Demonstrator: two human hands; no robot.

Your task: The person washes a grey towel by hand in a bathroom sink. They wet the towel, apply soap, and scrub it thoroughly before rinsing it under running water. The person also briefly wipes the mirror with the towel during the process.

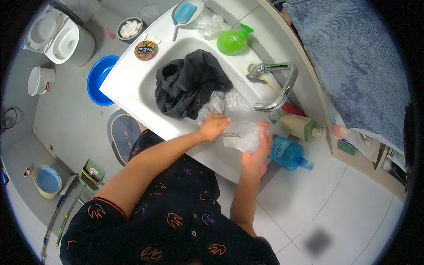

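My left hand (pixel 214 127) is closed on a wet, light grey cloth (pixel 240 136) above the near right part of the white sink (pixel 152 84). My right hand (pixel 259 143) grips the other end, so a bunched stretch of it spans the two. More of the pale cloth hangs past my left hand into the basin, beside some water with bubbles. A soaked black garment (pixel 190 81) lies crumpled in the basin, touching or close to the grey one. What kind of garment the grey cloth is, I cannot tell.
A chrome faucet (pixel 282 95) arches over the basin's right side. Around the rim stand a green pump bottle (pixel 232 40), a blue pump bottle (pixel 286 152), a pale green bottle (pixel 297 126), a round patterned tin (pixel 145 50) and a soap dish (pixel 194 9). A blue tub (pixel 93 84) sits on the floor.
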